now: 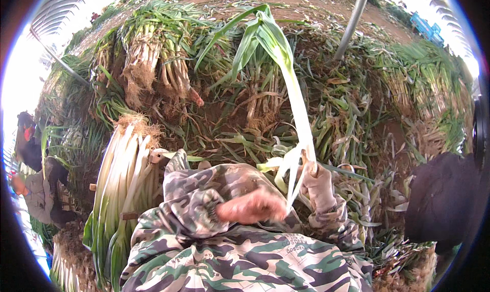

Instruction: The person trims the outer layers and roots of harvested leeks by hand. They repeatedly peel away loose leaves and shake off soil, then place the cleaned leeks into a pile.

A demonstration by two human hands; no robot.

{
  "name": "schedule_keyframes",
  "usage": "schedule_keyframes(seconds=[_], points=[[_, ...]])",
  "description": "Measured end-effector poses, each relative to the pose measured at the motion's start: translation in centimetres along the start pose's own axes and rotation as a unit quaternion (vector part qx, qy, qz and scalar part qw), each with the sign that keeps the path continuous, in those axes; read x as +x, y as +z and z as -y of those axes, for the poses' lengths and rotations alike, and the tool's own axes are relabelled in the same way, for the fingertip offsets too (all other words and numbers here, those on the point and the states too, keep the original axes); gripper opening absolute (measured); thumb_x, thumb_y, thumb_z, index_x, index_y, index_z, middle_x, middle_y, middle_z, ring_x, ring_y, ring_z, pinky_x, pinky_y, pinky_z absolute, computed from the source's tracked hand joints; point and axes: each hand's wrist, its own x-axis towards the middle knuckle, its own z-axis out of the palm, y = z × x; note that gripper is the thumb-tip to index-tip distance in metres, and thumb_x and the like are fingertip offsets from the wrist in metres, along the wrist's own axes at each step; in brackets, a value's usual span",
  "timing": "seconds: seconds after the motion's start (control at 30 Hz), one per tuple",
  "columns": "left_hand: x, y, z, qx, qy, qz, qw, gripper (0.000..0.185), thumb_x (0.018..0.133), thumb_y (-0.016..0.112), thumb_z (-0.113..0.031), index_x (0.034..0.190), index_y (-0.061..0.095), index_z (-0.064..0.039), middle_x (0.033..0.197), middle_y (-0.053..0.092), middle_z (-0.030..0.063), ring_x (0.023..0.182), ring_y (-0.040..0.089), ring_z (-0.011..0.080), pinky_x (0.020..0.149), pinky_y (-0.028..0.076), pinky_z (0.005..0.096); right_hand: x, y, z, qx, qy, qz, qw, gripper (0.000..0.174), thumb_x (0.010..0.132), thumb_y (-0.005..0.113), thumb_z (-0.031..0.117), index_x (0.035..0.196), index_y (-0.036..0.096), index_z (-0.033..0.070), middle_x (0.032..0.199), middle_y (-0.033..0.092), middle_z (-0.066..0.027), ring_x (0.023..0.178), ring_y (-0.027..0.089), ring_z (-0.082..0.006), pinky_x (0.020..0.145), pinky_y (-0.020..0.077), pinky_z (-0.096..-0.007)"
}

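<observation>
A long leek (298, 100) stands upright before me, its green leaves folded over at the top. Around its lower end my gloved right hand (319, 186) is closed. My bare left hand (252, 208), blurred, holds the end of a thin pale strip of peel (293, 185) that hangs down from the stalk. To my left, a stack of pale-stemmed leeks (118, 173) lies with its roots away from me, among small wooden posts (129, 216).
Rooted leek bundles (141, 58) lie ahead, and more (428, 77) to the right. Loose leaves (344, 139) litter the soil. A metal pole (352, 22) rises ahead. People (42, 192) are at the left; a dark shape (440, 200) is at the right.
</observation>
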Motion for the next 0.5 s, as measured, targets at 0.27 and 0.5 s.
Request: schedule_keyframes(seconds=[0.27,0.5], points=[[0.2,-11.3,-5.4,0.3,-0.042,-0.413,0.859,0.033,0.094,0.056,-0.018,0.121,0.052,-0.001,0.12,0.056,0.0127,0.104,0.058,0.018,0.09,0.046,0.0313,1.4,-1.0,-0.9,-0.213,-0.217,-0.035,0.952,0.029,0.078,0.067,0.011,0.106,0.06,0.004,0.077,0.065,-0.0078,0.059,0.058,-0.0114,0.054,0.0455,-0.03],[10.2,-9.7,-0.3,-0.017,0.116,-0.41,0.905,0.056,0.087,0.067,-0.021,0.131,0.036,-0.004,0.109,0.057,0.007,0.098,0.059,0.0181,0.088,0.048,0.0332,1.3,1.2,-1.4,-0.51,-0.292,-0.144,0.797,0.043,0.075,0.071,0.019,0.112,0.055,0.007,0.087,0.064,-0.0143,0.077,0.064,-0.0323,0.063,0.0502,-0.0402]])
